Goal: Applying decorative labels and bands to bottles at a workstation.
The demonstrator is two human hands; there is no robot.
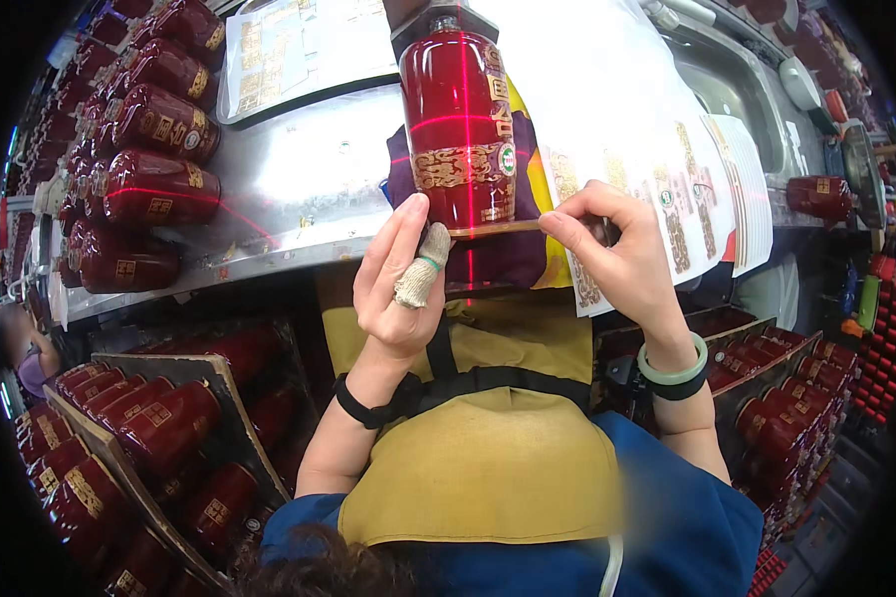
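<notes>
A glossy dark red bottle (450,109) with gold ornament lies in front of me, its neck pointing away and its base towards me. Red laser lines cross it. At the base's left side, my left hand (398,289) has its fingers stretched out; one wears a cream cloth finger cover (420,275) with a green band. Along the base runs a thin gold-brown strip (493,230). My right hand (622,249) pinches at its right end between thumb and forefinger. The strip's exact kind is too fine to tell. Under the bottle lies a purple and yellow cloth (528,254).
White sheets with gold decals (677,214) lie at the right, near a metal sink (722,70). Another decal sheet rests on a tray (304,50) at the far left. Red bottles (159,189) are stacked left on the metal table (269,189). Bottle-filled crates (159,428) flank me.
</notes>
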